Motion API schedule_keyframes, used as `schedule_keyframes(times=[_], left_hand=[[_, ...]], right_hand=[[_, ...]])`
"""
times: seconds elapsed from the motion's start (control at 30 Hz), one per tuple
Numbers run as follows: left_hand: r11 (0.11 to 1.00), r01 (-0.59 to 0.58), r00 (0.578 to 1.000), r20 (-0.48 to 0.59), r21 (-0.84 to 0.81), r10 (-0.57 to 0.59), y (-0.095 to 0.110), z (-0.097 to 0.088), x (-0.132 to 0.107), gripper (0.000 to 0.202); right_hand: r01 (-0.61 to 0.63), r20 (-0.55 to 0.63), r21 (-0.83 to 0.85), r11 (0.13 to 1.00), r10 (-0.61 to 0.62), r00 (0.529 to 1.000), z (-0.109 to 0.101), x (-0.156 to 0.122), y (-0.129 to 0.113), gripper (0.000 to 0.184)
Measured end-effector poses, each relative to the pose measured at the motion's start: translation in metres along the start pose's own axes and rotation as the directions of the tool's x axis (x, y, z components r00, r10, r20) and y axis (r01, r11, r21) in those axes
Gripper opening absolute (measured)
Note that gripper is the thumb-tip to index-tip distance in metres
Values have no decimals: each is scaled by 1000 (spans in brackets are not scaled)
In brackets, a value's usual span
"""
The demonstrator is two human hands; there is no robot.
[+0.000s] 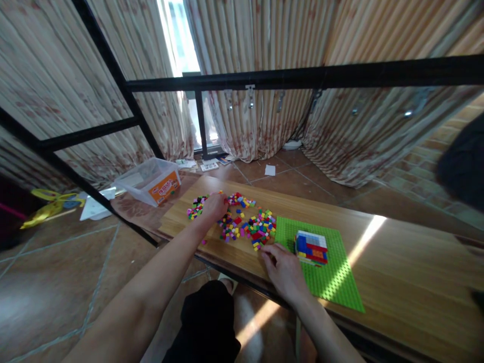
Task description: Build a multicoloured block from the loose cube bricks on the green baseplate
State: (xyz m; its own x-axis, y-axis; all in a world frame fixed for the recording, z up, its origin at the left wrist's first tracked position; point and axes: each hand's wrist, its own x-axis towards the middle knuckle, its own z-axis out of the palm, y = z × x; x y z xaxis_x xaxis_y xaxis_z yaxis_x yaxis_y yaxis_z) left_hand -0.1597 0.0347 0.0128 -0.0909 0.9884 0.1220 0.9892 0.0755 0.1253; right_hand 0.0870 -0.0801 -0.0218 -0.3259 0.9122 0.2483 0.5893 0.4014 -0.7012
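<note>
My left hand [215, 206] reaches over the far part of a spread of small loose toy bricks [230, 232] in many colours. Its fingertips are turned down among the bricks, mostly hidden behind the hand. Close to the near edge of the spread, my right hand [285, 271] rests with loosely bent fingers, a gap between thumb and forefinger, and nothing visible in it. It overlaps the left edge of a green baseplate [340, 267]. On that plate stands a block-shaped brick build [311, 247] in white, blue, red and some orange and yellow.
The wooden table [408, 262] carries the bricks and plate. Beyond its left end stands a clear plastic box [151, 184] with an orange label. A black metal frame [227, 80] crosses in front of the curtains [260, 40]. Sunlight streaks the plate and table.
</note>
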Motion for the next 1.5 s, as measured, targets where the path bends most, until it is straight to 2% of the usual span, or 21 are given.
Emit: schedule_keyframes(times=[0.1, 0.17, 0.23, 0.27, 0.3, 0.33, 0.37, 0.43, 0.47, 0.53, 0.63, 0.8, 0.9, 0.93, 1.0, 1.07, 1.1, 1.17, 1.27, 1.33, 1.5], left_hand=[[1000, 2, 1000, 9, -1, -2, 4, -6, -2, 25], [998, -14, 1000, -9, -58, 13, 8, -12, -9, 23], [967, -37, 998, -54, -251, 25, 17, -20, -21, 20], [914, -47, 997, -79, -403, 17, 25, -23, -30, 18], [813, -64, 997, -68, -579, 30, 35, -25, -40, 16], [655, -57, 998, -20, -754, 64, 46, -26, -51, 15], [461, -1, 991, 61, -887, 118, 59, -27, -63, 15], [106, 216, 940, 236, -971, 247, 87, -27, -85, 19], [-12, 311, 911, 294, -950, 290, 101, -26, -94, 22], [-190, 401, 896, 340, -896, 287, 124, -25, -106, 29], [-324, 495, 857, 391, -806, 335, 147, -23, -113, 36], [-330, 590, 786, 431, -737, 443, 171, -18, -119, 39], [-306, 588, 776, 415, -749, 475, 183, -14, -123, 37], [-284, 561, 789, 400, -777, 466, 185, -12, -123, 35], [-211, 453, 852, 350, -866, 389, 184, -6, -120, 29], [-106, 314, 927, 281, -943, 247, 178, 4, -113, 20], [-56, 269, 952, 256, -961, 170, 174, 9, -108, 15], [9, 278, 959, 278, -961, 63, 165, 21, -99, 8], [69, 268, 963, 270, -961, 13, 160, 35, -88, 8], [114, 230, 972, 235, -966, 30, 161, 40, -86, 10], [201, 162, 975, 188, -966, 117, 168, 42, -88, 12]], right_hand=[[-8, 5, -2, 1000, 8, 1000, -1, 0, -1, 21], [-9, -10, 9, 1000, 9, 1000, -2, 1, -3, 21], [-3, -53, 36, 999, 5, 999, -5, 1, -5, 21], [-2, -87, 56, 998, 7, 996, -6, 1, -7, 21], [-3, -124, 80, 997, 13, 992, -8, 0, -8, 21], [-7, -161, 112, 994, 25, 987, -11, 0, -10, 22], [-13, -196, 149, 989, 43, 980, -14, -1, -11, 24], [-23, -251, 222, 975, 80, 965, -21, -3, -11, 30], [-22, -268, 252, 967, 92, 959, -26, -5, -10, 32], [-14, -295, 296, 955, 105, 950, -35, -10, -6, 31], [-4, -339, 362, 932, 135, 931, -51, -20, 2, 29], [-21, -365, 429, 903, 194, 910, -74, -39, 14, 30], [-38, -365, 423, 905, 209, 907, -86, -46, 20, 28], [-44, -374, 416, 908, 215, 902, -90, -48, 22, 27], [-102, -388, 382, 918, 260, 884, -98, -48, 26, 27], [-208, -402, 315, 926, 329, 854, -106, -47, 30, 29], [-260, -407, 270, 927, 354, 842, -109, -46, 32, 30], [-318, -401, 177, 932, 363, 841, -111, -43, 35, 32], [-303, -371, 58, 951, 303, 878, -106, -38, 38, 27], [-294, -359, 3, 956, 275, 892, -100, -34, 38, 24], [-317, -376, -64, 946, 271, 886, -93, -29, 37, 20]])
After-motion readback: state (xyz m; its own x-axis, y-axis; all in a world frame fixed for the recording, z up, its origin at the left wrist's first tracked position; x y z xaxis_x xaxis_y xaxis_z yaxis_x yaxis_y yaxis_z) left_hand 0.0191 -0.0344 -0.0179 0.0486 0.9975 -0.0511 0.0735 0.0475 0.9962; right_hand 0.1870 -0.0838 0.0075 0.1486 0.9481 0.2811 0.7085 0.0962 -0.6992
